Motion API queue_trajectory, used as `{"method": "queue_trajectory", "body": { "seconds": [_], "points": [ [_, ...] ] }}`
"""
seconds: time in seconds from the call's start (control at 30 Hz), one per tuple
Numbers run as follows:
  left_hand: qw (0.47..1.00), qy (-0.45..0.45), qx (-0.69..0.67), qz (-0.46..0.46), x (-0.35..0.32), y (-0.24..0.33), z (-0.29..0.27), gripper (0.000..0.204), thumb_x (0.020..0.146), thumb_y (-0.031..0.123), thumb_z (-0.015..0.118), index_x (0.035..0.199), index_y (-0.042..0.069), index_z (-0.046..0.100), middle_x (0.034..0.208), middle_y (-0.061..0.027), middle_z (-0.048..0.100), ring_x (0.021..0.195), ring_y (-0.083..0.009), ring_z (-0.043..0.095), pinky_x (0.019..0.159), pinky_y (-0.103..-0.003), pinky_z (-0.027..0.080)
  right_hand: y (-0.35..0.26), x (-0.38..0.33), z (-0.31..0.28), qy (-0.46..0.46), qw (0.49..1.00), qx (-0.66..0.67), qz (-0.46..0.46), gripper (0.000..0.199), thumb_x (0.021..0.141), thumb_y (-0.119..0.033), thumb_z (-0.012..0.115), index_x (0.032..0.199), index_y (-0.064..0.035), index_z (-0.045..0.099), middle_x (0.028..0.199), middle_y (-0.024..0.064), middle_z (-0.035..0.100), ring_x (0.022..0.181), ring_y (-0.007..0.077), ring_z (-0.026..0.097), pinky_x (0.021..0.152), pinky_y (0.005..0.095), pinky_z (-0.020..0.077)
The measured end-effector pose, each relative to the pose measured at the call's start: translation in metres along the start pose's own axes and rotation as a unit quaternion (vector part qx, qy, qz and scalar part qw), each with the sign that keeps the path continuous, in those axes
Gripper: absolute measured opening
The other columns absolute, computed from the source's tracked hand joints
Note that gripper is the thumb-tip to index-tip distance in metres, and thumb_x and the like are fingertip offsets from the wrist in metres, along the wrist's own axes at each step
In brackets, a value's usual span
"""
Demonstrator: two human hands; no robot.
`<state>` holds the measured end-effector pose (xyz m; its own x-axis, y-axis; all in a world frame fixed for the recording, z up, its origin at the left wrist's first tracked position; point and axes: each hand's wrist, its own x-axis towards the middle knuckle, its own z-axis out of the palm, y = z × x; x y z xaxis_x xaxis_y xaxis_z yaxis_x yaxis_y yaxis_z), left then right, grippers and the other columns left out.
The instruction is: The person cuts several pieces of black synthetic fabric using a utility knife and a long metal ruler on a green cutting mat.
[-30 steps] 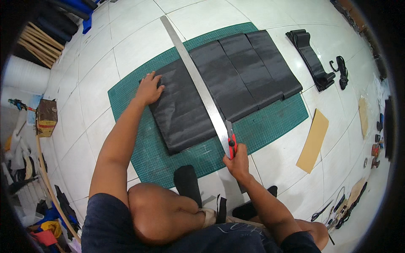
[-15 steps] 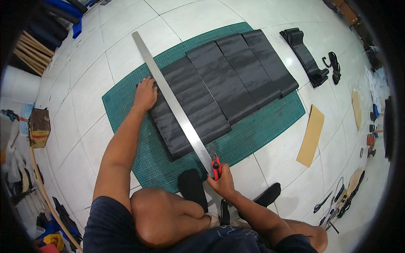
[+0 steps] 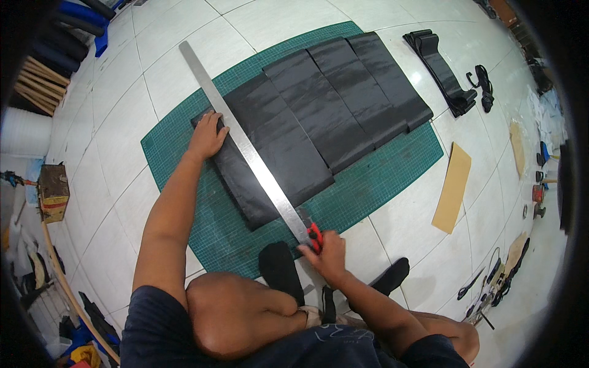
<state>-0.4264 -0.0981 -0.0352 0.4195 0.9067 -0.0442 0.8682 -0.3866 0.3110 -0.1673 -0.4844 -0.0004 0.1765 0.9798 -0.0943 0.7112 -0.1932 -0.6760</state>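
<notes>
A long metal ruler (image 3: 242, 144) lies slantwise across the leftmost of several overlapping black sheets (image 3: 276, 153), on a green cutting mat (image 3: 368, 184). My left hand (image 3: 207, 136) rests at the ruler's left edge, toward its far end. Its fingers are a little apart, and they touch the ruler and the black sheet. At the ruler's near end, my right hand (image 3: 330, 254) is closed around a red-and-black cutter knife (image 3: 315, 237). The knife points away from me, and its tip lies beside the ruler, hard to make out. My right thumb is close to the ruler's end.
Right of the mat lie folded black strips (image 3: 443, 76), a bundled black cord (image 3: 484, 89) and a tan board piece (image 3: 452, 187). Scissors (image 3: 470, 285) and other tools lie farther right. A wooden box (image 3: 54, 191) stands on the left. My socked feet are at the mat's near edge.
The ruler has turned slightly, its near end shifting a little right. My left hand's fingers have spread slightly. The ripples in the leftmost black sheet look flatter. The knife stays in my right hand.
</notes>
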Motion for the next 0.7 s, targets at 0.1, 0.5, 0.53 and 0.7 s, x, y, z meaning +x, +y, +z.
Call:
{"method": "queue_trajectory", "body": {
  "seconds": [0.1, 0.5, 0.53, 0.7],
  "points": [
    [0.999, -0.022, -0.040, 0.027, 0.012, 0.021, -0.006, 0.062, 0.092, 0.037, 0.063, 0.140, 0.002, 0.047, 0.149, -0.0258, 0.042, 0.139, -0.0429, 0.039, 0.116, -0.050, 0.031, 0.050, 0.015, -0.037, 0.031, 0.990, -0.047, 0.129, 0.033, 0.085, -0.027, 0.073, 0.098, -0.0021, 0.055, 0.078, 0.0191, 0.060, 0.071, 0.0408, 0.058, 0.067, 0.0481, 0.0403],
    [0.990, -0.108, -0.011, -0.089, 0.023, 0.058, -0.028, 0.105, 0.068, 0.059, 0.081, 0.145, -0.001, 0.041, 0.155, -0.0269, 0.028, 0.142, -0.0425, 0.032, 0.117, -0.050, 0.032, 0.157, 0.050, -0.144, -0.020, 0.987, -0.155, -0.033, 0.038, 0.081, -0.042, 0.074, 0.086, -0.0055, 0.063, 0.088, 0.0136, 0.059, 0.085, 0.0312, 0.058, 0.074, 0.0450, 0.0408],
    [0.991, -0.108, 0.005, -0.080, 0.026, 0.054, -0.027, 0.107, 0.067, 0.058, 0.082, 0.145, -0.003, 0.041, 0.155, -0.0273, 0.028, 0.142, -0.0423, 0.032, 0.117, -0.049, 0.032, 0.179, 0.060, -0.149, 0.034, 0.990, -0.134, -0.033, 0.039, 0.081, -0.041, 0.074, 0.087, -0.0036, 0.066, 0.093, 0.0150, 0.061, 0.089, 0.0326, 0.060, 0.079, 0.0449, 0.0434],
    [0.988, -0.120, -0.033, -0.093, 0.025, 0.047, -0.024, 0.118, 0.061, 0.063, 0.084, 0.144, -0.006, 0.037, 0.151, -0.0270, 0.033, 0.141, -0.0407, 0.035, 0.116, -0.047, 0.033, 0.381, 0.098, -0.248, 0.261, 0.910, -0.208, 0.248, 0.050, 0.087, -0.029, 0.068, 0.124, 0.0015, 0.056, 0.113, 0.0225, 0.062, 0.101, 0.0373, 0.062, 0.091, 0.0439, 0.0494]
  ]
}}
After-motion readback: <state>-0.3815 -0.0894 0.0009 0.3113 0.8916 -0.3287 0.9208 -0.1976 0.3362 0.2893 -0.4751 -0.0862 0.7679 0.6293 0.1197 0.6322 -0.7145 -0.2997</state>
